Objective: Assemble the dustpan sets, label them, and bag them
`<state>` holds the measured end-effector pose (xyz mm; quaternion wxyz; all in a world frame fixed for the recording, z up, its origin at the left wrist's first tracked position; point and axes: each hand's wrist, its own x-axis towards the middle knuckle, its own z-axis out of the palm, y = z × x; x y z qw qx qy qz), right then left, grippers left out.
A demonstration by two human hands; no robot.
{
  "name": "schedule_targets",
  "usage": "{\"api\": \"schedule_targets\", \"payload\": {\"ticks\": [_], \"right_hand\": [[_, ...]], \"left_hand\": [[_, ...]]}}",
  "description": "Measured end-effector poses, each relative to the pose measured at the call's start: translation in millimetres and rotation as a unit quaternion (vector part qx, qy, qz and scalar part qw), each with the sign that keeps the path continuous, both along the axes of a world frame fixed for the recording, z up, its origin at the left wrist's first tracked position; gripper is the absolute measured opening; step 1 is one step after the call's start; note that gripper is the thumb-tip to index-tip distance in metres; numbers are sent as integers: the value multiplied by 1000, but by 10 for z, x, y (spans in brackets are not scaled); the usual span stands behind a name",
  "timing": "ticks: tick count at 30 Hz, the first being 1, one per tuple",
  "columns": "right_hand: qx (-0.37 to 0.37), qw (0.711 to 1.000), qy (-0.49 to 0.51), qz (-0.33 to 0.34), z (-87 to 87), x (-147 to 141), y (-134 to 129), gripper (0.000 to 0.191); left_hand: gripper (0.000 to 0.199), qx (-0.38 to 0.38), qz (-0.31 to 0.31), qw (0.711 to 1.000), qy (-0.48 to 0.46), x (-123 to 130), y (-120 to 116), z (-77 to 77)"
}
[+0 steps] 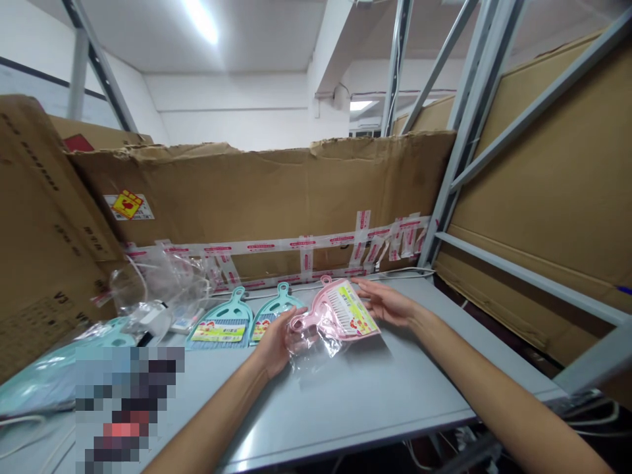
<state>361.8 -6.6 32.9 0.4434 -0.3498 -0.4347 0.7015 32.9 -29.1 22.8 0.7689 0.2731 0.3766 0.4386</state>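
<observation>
Pink plastic dustpan (323,309) wears crinkled clear film (316,345), left hand (277,342) pinching it, right hand (389,303) spread alongside.

Long brown cardboard box (276,197), torn along top edge. White tape with pink-red print (261,246) stuck in strips across box's lower front. Yellow-and-red diamond sticker (127,205) over white label near box's left end. Tall brown carton with black lettering (39,217) just left of box. Grey metal rack frame (454,151) at box's right end; large brown cardboard panel (553,197) farther right of box. Smooth pale grey tabletop (355,401) in front of box. Plain white wall (222,92) behind box, bright ceiling light (201,20) high above it.
</observation>
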Motion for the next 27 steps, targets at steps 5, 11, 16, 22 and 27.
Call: {"api": "schedule_targets", "payload": {"ticks": [5, 11, 16, 22, 27], "right_hand": [[6, 1000, 2, 27, 24, -18, -25, 42], [17, 997, 14, 77, 115, -72, -121, 49], [17, 993, 48, 103, 136, -167, -211, 61], [26, 993, 75, 87, 142, -226, -241, 67], [57, 998, 2, -29, 79, -176, -105, 51]], "left_hand": [[55, -17, -22, 998, -65, -35, -18, 70], [70, -26, -76, 986, -148, -65, -2, 11], [76, -18, -67, 983, -172, -75, 34, -87], [68, -14, -39, 982, -184, -95, 59, -107], [58, 26, -49, 981, -183, -78, 34, -101]]}}
